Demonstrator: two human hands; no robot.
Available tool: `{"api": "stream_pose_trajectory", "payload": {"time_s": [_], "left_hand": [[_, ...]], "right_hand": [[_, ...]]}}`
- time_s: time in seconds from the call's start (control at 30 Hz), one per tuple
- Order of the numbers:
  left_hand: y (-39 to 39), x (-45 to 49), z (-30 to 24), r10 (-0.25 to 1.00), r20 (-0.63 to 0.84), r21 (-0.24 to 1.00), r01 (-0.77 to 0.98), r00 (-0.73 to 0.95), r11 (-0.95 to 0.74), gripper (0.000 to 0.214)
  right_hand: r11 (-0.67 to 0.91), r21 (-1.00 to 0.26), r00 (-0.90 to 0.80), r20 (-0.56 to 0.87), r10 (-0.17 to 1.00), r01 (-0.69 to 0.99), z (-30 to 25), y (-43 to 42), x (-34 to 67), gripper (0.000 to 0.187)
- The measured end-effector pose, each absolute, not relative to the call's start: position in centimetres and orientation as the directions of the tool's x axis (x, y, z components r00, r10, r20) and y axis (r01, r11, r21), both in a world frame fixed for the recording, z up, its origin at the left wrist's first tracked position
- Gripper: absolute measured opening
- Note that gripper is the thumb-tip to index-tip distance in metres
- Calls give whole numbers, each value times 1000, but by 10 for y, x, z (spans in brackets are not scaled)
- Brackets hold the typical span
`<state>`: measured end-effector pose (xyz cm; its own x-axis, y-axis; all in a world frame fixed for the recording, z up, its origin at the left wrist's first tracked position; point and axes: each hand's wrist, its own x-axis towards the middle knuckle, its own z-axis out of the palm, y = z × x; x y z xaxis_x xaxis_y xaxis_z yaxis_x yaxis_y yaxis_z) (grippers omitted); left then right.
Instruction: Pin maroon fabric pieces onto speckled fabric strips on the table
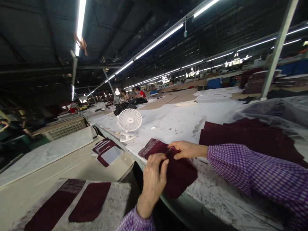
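Observation:
A dark maroon fabric piece [179, 178] lies at the near edge of the white-covered table, its lower part hanging slightly over that edge. My right hand [189, 149] pinches the fabric near its top, thumb and fingers close together. From the near side, my left hand [154, 181] grips the same piece, fingers curled over it and the fingertips partly hidden. Beyond the hands, a maroon strip with a greyish printed end [151, 147] runs under or joins the fabric; I cannot tell which.
A small white fan [130, 120] stands on the table. Stacked maroon fabric [247, 138] lies at right. On the lower left surface are two maroon pieces on a grey board [117, 199] and maroon pieces with pale templates [108, 152]. A metal post [279, 48] rises at right.

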<state>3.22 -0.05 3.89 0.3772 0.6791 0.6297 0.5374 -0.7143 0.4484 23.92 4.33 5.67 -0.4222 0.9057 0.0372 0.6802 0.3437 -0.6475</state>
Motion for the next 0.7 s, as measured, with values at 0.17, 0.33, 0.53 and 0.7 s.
{"api": "stream_pose_trajectory", "payload": {"time_s": [0.17,0.33,0.53,0.7], "left_hand": [[45,55,34,775,515,442,661,366,-606,21],[56,73,25,777,430,305,736,460,-604,23],[53,71,21,736,467,247,727,490,-641,27],[54,71,20,727,481,260,712,490,-652,30]], "right_hand": [[283,-622,-360,3,933,730,60,44,241,53],[332,-492,-335,86,938,805,61,51,256,35],[512,-304,-472,201,859,803,53,63,267,26],[580,-235,-531,242,812,780,49,65,263,25]]}}
